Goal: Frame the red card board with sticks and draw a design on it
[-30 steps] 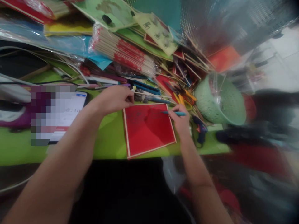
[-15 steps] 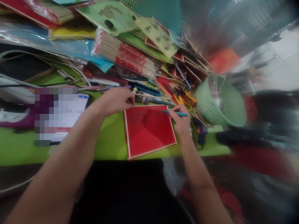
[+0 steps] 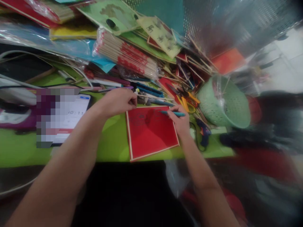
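Observation:
A red panel (image 3: pixel 153 135) edged with pale wooden strips lies flat on the green tabletop, with faint dark drawn marks along its upper part. My right hand (image 3: pixel 179 119) grips a teal pen (image 3: pixel 176 113) over the panel's upper right, its tip pointing left at the red surface. Beside the panel's top left corner, my left hand (image 3: pixel 124 101) is closed with its fingers curled down. Whether something sits between those fingertips is hidden.
A phone (image 3: pixel 73 119) with a timer lies left, under my left forearm. Behind the panel are bundled wooden sticks (image 3: pixel 127 55), pens, and orange-handled scissors (image 3: pixel 188 99). A green basket (image 3: pixel 223 102) and a glue gun (image 3: pixel 203 130) stand at the right.
My right hand has shifted slightly left with the pen, bringing the tip further in over the red panel. My left hand and the panel look almost unmoved.

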{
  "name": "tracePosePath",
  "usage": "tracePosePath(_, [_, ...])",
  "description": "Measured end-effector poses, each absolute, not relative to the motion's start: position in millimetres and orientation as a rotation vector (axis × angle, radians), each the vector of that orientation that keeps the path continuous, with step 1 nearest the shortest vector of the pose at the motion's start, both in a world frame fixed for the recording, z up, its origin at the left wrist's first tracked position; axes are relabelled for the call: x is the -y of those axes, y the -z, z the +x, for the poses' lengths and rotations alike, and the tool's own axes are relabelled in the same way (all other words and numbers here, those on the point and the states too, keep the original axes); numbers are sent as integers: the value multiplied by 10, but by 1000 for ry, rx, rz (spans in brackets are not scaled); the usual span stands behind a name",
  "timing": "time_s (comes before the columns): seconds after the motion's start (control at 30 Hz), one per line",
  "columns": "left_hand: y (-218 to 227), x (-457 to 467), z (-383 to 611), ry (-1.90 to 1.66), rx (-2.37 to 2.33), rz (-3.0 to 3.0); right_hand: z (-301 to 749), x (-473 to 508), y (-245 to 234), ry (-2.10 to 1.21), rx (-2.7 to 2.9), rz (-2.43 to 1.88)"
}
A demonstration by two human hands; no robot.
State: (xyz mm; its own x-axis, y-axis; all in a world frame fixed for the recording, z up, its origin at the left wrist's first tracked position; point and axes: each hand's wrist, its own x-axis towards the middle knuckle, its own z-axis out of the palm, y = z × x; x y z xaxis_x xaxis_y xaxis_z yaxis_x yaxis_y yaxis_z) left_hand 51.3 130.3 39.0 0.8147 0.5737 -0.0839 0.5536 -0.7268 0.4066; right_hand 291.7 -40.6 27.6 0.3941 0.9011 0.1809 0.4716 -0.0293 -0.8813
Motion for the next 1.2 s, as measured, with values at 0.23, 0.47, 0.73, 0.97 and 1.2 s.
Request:
tracePosePath(0.23, [-388, -1305, 518, -53, -848, 2547, 2913, 389, -249, -518, 1208, -1656])
tracePosePath(0.47, [-380, -1303, 515, -71, -860, 2527, 2906, 386, -233, -484, 1208, -1685])
tracePosePath(0.73, [-412, -1298, 526, -34, -871, 2532, 2925, 389, -249, -467, 1296, -1657])
tracePosePath(0.97, [-421, -1296, 519, -36, -862, 2549, 2920, 392, -228, -487, 1271, -1640])
tracePosePath(1.2, [-438, -1283, 522, -39, -867, 2529, 2921, 398, -240, -478, 1306, -1675])
